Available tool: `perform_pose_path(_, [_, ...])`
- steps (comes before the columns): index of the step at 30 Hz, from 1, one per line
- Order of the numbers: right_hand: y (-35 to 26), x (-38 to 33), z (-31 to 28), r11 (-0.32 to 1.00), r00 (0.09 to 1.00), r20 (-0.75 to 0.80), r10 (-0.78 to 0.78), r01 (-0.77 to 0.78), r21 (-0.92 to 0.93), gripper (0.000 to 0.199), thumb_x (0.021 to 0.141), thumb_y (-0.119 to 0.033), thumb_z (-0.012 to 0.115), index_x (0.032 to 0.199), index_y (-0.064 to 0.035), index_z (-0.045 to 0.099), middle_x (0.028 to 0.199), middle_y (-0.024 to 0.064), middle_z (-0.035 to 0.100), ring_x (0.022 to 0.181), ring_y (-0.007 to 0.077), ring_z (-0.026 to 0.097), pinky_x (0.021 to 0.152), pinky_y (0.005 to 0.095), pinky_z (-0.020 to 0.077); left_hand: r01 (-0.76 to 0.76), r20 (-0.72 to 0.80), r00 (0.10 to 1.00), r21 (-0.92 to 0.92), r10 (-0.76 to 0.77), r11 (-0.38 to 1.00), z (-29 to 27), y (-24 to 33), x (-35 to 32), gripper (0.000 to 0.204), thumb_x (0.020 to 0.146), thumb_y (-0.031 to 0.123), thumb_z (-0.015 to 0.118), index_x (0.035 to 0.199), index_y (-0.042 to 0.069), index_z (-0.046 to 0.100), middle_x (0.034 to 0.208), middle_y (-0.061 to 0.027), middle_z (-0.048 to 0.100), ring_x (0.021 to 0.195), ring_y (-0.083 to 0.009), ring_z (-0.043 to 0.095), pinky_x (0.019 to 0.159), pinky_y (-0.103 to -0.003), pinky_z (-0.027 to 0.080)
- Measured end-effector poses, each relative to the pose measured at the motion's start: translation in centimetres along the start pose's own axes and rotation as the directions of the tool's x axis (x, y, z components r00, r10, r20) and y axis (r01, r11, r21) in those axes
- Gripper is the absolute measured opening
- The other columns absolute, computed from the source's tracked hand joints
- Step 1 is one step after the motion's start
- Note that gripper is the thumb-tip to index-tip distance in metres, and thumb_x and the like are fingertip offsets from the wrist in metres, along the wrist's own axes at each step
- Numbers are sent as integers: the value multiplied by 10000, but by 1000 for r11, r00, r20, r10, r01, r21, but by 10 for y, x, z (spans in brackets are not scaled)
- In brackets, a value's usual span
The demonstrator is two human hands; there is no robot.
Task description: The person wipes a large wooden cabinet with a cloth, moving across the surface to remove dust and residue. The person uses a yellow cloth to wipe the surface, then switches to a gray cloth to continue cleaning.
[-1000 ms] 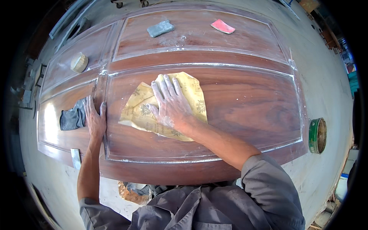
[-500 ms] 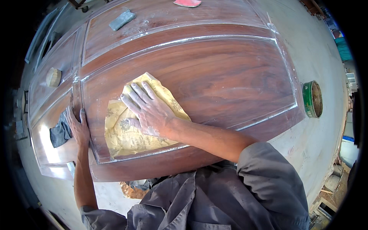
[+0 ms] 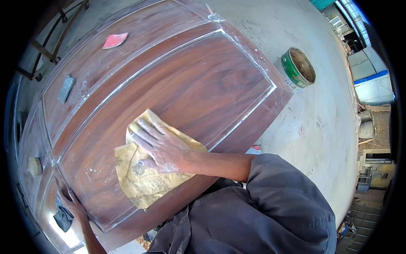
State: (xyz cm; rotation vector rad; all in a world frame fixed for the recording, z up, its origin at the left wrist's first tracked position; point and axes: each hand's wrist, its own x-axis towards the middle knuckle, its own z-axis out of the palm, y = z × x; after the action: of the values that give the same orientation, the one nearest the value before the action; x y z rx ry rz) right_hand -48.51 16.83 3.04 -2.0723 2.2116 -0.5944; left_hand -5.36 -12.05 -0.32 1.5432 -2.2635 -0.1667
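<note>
A large brown paneled wooden door [image 3: 203, 93] lies flat in front of me, with white dust along its moldings. My right hand [image 3: 163, 150] presses palm down on a creased yellow sheet of sandpaper [image 3: 148, 186], its fingers stretched out and the printed back facing up. The sheet covers part of the near panel and laps over its molding. At the lower left, my left hand [image 3: 75, 206] rests on the door, open, with its fingers partly showing. Beside it lies a dark gray cloth [image 3: 63, 218].
A gray block [image 3: 66, 88] and a red curved piece [image 3: 115, 40] lie on the far panel. A pale round pad [image 3: 34, 167] sits at the left. Right of the door, a green can [image 3: 298, 67] stands on the concrete floor [image 3: 313, 127]. A wheeled metal frame [image 3: 44, 51] stands far left.
My view has swung to the right, so the door appears turned and the can sits farther inside the picture. My right hand stays flat on the sandpaper; the left stays by the cloth.
</note>
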Motion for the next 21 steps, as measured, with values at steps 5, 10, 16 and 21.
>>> perform_pose_path(5, [212, -143, -91, 663, 735, -318, 599, -678, -318, 779, 1031, -432, 471, 1516, 153, 300, 1587, 354, 305, 1520, 451, 247, 1267, 515, 141, 5, 23, 1000, -60, -4, 998, 7, -5, 6, 719, 1064, 431, 508, 1546, -78, 342, 1579, -276, 393, 1470, -407, 367, 1219, -456, 253])
perform_pose_path(10, [281, -218, -125, 423, 490, -389, 780, -871, -249, 774, 1055, -485, 413, 1508, 139, 335, 1584, 350, 313, 1513, 448, 265, 1257, 505, 191, -54, -3, 999, 28, 54, 998, 17, -14, 14, 724, 1064, 432, 502, 1542, -86, 337, 1573, -281, 399, 1455, -412, 386, 1218, -458, 265])
perform_pose_path(16, [334, -191, -130, 575, 686, -234, 689, -714, -399, 696, 1063, -417, 392, 1504, 121, 362, 1580, 330, 343, 1492, 430, 321, 1256, 465, 226, -45, -2, 999, 95, 45, 994, 28, -64, 20, 740, 1063, 445, 489, 1521, -118, 345, 1563, -301, 401, 1444, -436, 389, 1215, -460, 275])
perform_pose_path(21, [265, -259, -156, 493, 540, -248, 804, -839, -230, 694, 1077, -415, 368, 1546, 90, 296, 1604, 342, 273, 1523, 457, 228, 1266, 482, 175, -158, -20, 987, 36, 159, 987, 16, -41, 19, 745, 1061, 452, 486, 1518, -120, 348, 1555, -317, 401, 1433, -452, 392, 1211, -468, 276])
